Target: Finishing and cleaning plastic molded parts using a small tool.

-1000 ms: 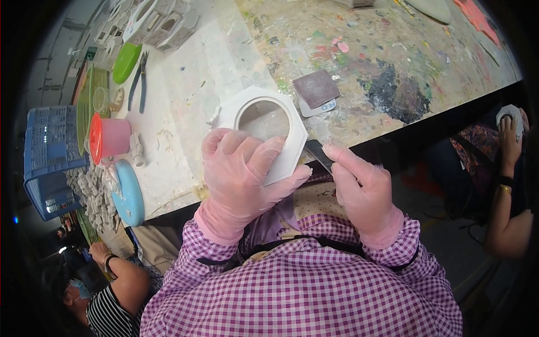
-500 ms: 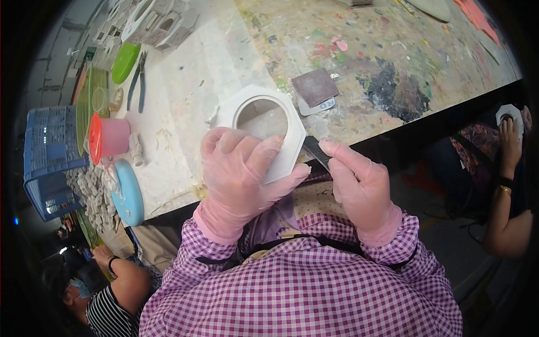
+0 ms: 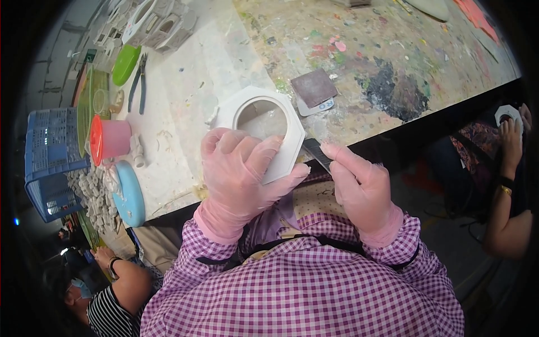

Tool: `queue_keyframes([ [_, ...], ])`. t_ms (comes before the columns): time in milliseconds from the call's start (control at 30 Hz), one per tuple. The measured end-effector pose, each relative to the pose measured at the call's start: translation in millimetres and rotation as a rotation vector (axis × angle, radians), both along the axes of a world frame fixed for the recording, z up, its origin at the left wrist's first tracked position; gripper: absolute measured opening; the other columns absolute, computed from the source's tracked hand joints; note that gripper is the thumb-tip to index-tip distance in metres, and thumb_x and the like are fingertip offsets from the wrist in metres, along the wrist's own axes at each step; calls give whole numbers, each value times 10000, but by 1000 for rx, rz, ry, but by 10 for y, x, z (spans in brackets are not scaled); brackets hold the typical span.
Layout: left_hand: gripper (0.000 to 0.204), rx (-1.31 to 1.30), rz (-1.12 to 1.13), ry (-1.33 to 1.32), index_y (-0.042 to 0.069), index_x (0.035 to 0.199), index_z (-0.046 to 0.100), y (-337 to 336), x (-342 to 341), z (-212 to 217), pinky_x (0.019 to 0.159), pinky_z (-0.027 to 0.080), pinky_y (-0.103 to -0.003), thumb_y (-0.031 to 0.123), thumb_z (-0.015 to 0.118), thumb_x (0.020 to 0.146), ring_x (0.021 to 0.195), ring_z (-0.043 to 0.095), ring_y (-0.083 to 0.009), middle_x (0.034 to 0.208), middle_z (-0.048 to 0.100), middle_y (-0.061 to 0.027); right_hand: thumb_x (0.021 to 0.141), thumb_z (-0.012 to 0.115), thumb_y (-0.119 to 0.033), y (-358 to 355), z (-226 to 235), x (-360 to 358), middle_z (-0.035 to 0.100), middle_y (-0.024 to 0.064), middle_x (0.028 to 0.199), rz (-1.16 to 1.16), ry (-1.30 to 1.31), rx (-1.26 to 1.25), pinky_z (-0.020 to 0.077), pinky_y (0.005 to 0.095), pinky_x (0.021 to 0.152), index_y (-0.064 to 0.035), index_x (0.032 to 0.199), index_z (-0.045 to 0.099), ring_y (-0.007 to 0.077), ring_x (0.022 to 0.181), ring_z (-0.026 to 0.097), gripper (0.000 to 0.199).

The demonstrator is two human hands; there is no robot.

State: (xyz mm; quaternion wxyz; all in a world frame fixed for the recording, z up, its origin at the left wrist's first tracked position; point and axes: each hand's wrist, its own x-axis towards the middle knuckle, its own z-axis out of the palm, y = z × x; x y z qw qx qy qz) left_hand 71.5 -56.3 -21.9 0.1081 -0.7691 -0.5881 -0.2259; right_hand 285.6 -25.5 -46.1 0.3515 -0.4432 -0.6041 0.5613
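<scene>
**Gloved hands work a white hexagonal frame at the worktop edge**

At far left a blue crate (image 3: 48, 160) stands beside a pink cup with a red lid (image 3: 109, 139) and a pale blue disc (image 3: 130, 194) on the paint-spattered worktop (image 3: 393, 50). The left hand (image 3: 238, 174), in a pink glove, is clamped on the white hexagonal frame (image 3: 261, 126) at the near edge. The right hand (image 3: 359, 185) pinches a thin dark blade (image 3: 315, 153), its tip touching the frame's right side.

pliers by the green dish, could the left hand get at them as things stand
Probably not right away. The left hand is wrapped around the white hexagonal piece, so it is occupied. The pliers lie uncovered on the table, farther out to the left, needing a long stretch.
</scene>
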Motion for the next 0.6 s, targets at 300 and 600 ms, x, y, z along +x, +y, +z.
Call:
queue_keyframes([
  [300,553,-4,-9,13,126,1057,673,-5,-2,5,851,408,-428,479,876,682,800,563,-245,809,579,-9,976,613,11,1,-15,27,733,153,817,20,3,28,514,270,598,1,1227,712,115,668,683,270],
  [600,548,3,3,11,129,1043,693,-4,3,7,845,409,-423,478,882,665,814,567,-241,809,570,-9,947,622,36,-16,12,-71,744,161,836,36,13,220,540,281,606,4,1192,727,171,671,714,269],
])
